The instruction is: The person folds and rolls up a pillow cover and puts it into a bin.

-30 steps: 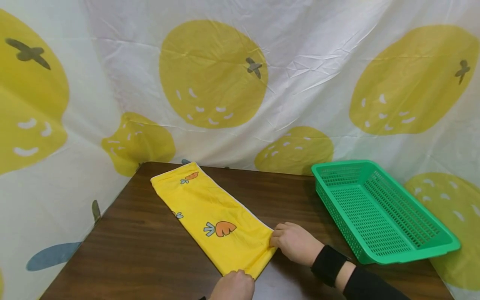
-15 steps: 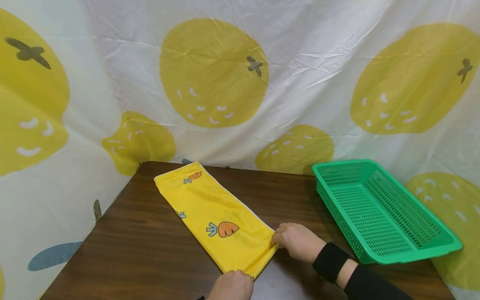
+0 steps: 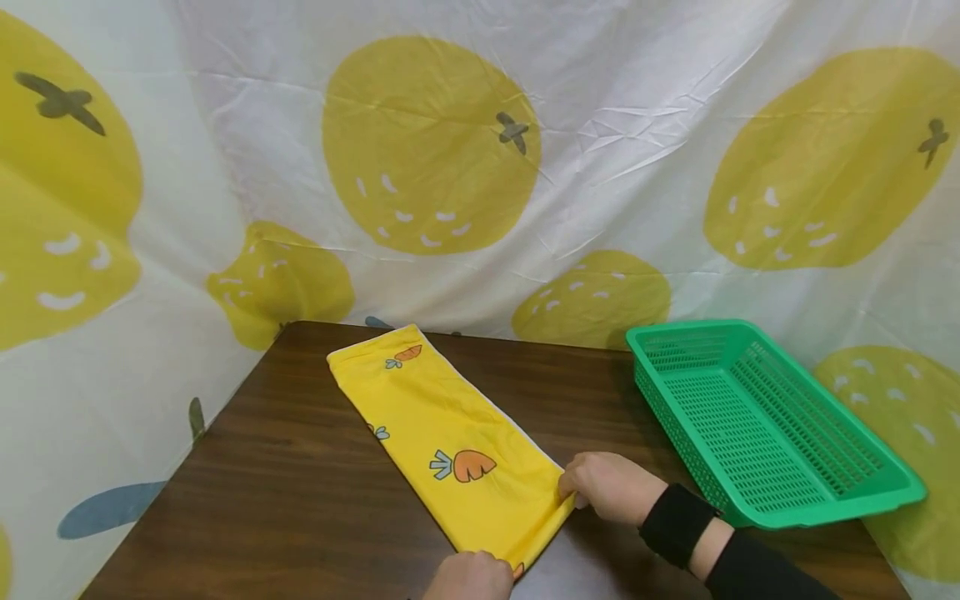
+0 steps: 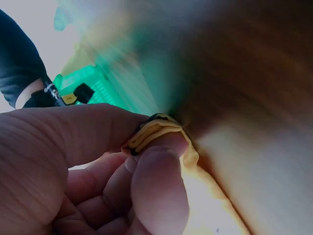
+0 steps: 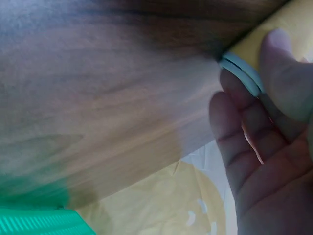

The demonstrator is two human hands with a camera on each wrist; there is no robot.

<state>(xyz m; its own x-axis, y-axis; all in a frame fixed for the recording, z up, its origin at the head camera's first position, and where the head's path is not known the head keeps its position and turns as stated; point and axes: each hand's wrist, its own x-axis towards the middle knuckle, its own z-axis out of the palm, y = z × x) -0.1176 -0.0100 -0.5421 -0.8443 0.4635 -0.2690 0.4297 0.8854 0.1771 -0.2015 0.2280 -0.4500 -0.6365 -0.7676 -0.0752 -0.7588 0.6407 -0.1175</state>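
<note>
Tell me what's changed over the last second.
The cloth has slid a little to the right, its far end included. The right hand has shifted right with it; the left hand has barely moved. Nothing was newly gripped or let go: both hands still hold the cloth's near end. The basket stayed put.
</note>
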